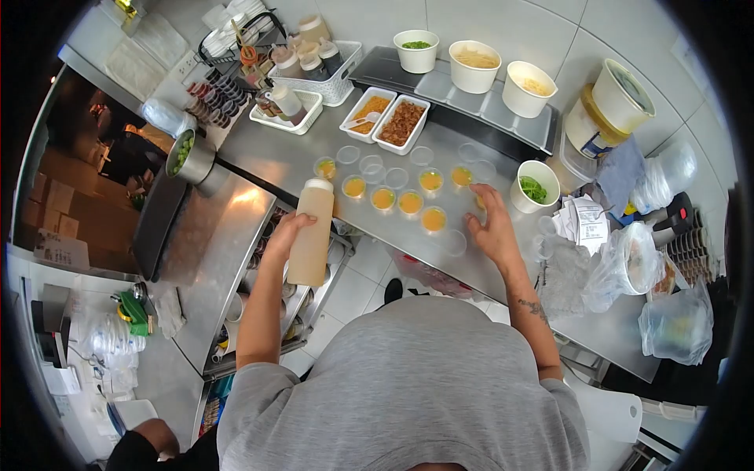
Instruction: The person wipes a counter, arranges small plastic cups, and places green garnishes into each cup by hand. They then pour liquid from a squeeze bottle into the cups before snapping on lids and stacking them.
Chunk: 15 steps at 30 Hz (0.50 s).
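My left hand (284, 235) is closed round a large squeeze bottle (312, 243) of tan liquid, held over the counter's front edge with its pale cap (319, 184) toward the back. On the steel counter stand several small clear cups with orange-yellow contents, among them a middle cup (410, 202) and a front cup (433, 219). Over the right end of this group is my right hand (498, 228), thumb and fingers apart. One small cup (479, 202) shows partly behind its fingertips. Clear round pieces, such as one near the front edge (453, 242), lie among the cups.
Behind the cups sit a tray of brown bits (402, 124) and a tray of orange shreds (367, 115) with a spoon. A white bowl of greens (536, 187) stands right, beside paper slips (582, 221). Sauce bottles (287, 63) fill a back basket.
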Tool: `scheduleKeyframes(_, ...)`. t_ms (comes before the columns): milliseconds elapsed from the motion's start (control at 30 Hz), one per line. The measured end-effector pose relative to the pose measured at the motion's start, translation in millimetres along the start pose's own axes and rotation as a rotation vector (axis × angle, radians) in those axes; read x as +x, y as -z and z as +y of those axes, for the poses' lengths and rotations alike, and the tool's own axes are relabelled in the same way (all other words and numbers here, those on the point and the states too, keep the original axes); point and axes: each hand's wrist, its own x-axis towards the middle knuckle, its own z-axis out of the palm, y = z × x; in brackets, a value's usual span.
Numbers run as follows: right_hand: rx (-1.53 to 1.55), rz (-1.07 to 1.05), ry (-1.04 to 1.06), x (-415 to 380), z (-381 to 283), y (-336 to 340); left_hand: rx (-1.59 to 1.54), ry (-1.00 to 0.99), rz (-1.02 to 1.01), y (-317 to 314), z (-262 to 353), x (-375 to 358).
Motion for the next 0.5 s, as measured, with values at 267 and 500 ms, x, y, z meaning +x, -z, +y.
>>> scheduleKeyframes(267,-0.019,-0.019,0.004,12.5,-12.9,-16.9,-0.010,0.086,-0.008,7.2,14.2,-1.0)
scheduleKeyframes(500,-0.014,-0.014,-0.009,20.5,-20.2,-32.3,-0.020,0.094,-0.061,16.8,10.1,10.6)
